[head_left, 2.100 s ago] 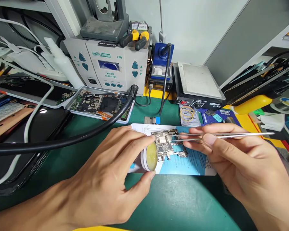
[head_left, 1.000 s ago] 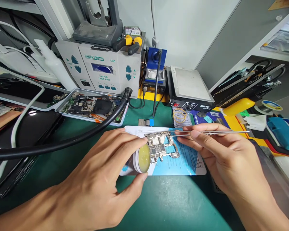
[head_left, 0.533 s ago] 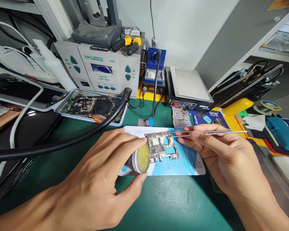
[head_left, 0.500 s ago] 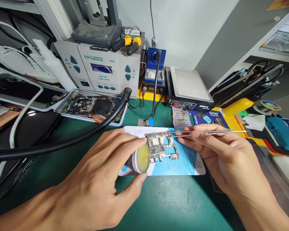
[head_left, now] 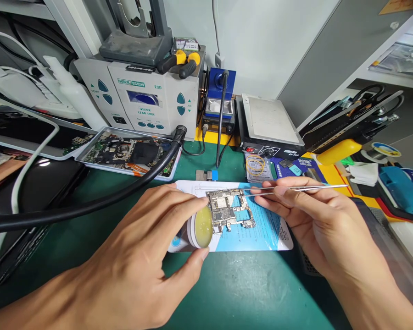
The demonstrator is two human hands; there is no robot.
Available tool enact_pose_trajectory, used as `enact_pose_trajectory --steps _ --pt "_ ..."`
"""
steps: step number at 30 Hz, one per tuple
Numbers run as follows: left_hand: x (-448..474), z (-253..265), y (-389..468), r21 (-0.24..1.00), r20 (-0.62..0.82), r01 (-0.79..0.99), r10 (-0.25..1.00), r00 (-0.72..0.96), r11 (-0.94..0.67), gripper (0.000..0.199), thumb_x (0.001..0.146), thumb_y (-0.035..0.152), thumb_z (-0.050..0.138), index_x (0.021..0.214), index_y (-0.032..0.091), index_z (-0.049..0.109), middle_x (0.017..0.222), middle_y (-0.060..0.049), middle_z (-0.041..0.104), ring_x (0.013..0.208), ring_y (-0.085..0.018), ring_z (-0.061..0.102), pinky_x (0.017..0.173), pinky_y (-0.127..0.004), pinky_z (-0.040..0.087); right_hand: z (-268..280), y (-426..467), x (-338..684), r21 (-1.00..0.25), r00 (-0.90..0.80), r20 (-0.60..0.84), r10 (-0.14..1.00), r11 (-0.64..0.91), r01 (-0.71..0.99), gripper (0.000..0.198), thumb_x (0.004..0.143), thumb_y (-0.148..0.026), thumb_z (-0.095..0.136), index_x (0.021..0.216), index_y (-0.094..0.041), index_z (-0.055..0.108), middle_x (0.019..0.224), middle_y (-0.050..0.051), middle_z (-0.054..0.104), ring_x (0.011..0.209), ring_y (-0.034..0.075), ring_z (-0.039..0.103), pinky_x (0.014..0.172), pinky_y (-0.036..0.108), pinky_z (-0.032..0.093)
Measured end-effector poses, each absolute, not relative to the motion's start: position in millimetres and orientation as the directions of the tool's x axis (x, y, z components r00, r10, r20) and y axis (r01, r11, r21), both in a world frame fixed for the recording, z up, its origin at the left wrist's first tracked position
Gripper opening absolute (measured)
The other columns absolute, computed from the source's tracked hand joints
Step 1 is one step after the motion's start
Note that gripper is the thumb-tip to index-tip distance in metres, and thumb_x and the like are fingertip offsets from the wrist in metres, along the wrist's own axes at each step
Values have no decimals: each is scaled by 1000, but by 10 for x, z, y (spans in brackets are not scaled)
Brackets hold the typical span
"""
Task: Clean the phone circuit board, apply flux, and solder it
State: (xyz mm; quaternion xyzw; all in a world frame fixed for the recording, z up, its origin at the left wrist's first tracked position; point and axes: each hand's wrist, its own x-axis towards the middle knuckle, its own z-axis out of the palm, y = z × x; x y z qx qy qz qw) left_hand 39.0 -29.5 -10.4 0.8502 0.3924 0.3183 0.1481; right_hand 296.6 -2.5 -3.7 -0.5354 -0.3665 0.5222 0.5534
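Note:
Between thumb and fingers, my left hand (head_left: 147, 247) grips a small round white jar of yellowish paste (head_left: 203, 227), tilted so its open mouth faces right. My right hand (head_left: 316, 220) is closed on metal tweezers (head_left: 296, 188), whose tips reach left to the upper edge of a circuit board (head_left: 223, 208). Whether the tips touch the board I cannot tell. The board, full of cut-outs, lies on a blue and white printed card (head_left: 271, 229), just right of the jar.
A hot-air station (head_left: 141, 101) stands behind, its black hose (head_left: 131, 195) crossing the left side. A tray of boards (head_left: 86, 158) lies before it. A soldering iron stand (head_left: 220, 107) and a flat heating plate (head_left: 273, 119) are at the back. Tools hang in a rack (head_left: 358, 119) at right.
The whole view has shifted very slightly. The tweezers' rear end sits a little farther left; both hands keep their holds, and the board stays on the card.

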Motion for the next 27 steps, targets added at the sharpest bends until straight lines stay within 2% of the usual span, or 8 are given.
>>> enact_pose_trajectory --steps 7,16,27 --pt "403 -132 -257 512 418 567 764 492 -645 46 84 9 67 128 15 55 122 -8 62 118 -22 55 108 -37 44 -20 -16 2959 -963 229 -210 950 -162 -214 12 76 -24 86 76 -15 79 89 1 71 82 15 73 90 33 66" --pt "375 -111 -301 508 421 572 765 487 -644 45 84 9 67 128 16 56 122 -7 61 119 -21 54 109 -36 43 -28 10 2954 -952 242 -266 933 -215 -217 17 79 -26 85 84 -12 79 83 6 79 79 19 79 86 28 65" --pt "375 -127 -308 509 430 568 763 483 -647 48 84 9 68 129 17 54 123 -7 61 120 -21 54 109 -36 44 -10 17 2938 -948 244 -285 927 -235 -213 12 79 -23 85 84 -13 80 82 4 79 78 18 80 85 26 65"
